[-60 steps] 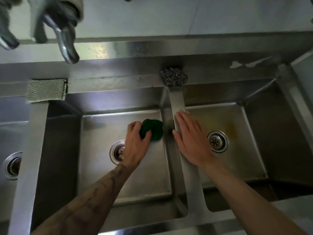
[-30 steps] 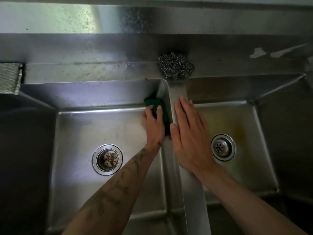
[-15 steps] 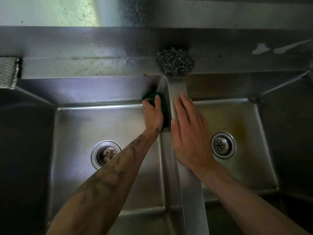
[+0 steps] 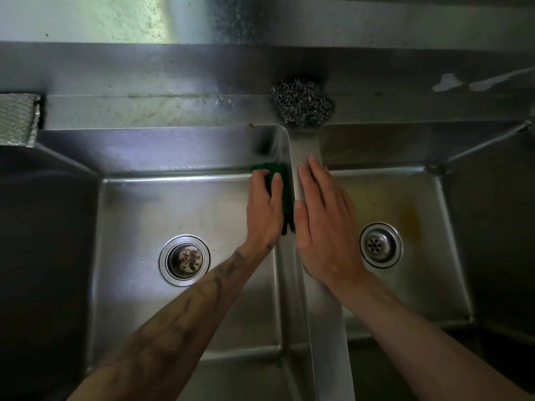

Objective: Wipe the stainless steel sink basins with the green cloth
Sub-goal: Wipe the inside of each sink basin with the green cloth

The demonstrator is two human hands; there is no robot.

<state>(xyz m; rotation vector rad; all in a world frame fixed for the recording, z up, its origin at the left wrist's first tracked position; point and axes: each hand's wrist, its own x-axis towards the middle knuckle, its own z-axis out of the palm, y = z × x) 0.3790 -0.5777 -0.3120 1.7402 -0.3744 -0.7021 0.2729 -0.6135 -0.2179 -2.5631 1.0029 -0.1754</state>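
Presently the left hand (image 4: 265,209) is down in the left basin (image 4: 185,308), its grip closed over the green cloth (image 4: 285,192) with fingers spread across it. The cloth is pressed flat against the basin's right-hand wall, close to the far right corner, and shows as a dark green strip above and to the right of the fingers. How much of it lies folded under the palm cannot be made out.

The right hand (image 4: 324,224) lies open and flat, palm down, on the divider (image 4: 327,328) between the two basins; it grasps nothing. Its fingers point towards the back ledge and its thumb sits at the divider's left edge, just beside the cloth.

A drain strainer (image 4: 184,259) in the left basin floor carries brownish debris and is well clear of the left hand. The right basin (image 4: 428,285) has a cleaner drain (image 4: 380,245), with a yellow-brown stain (image 4: 408,218) on the floor just above and to its right.

On the back ledge (image 4: 144,111), at the head of the divider, rests a steel wool scourer (image 4: 302,102), apart from both hands. A grey textured pad (image 4: 17,118) lies at the left edge of the view. Pale patches (image 4: 447,82) mark the rear panel at upper right.
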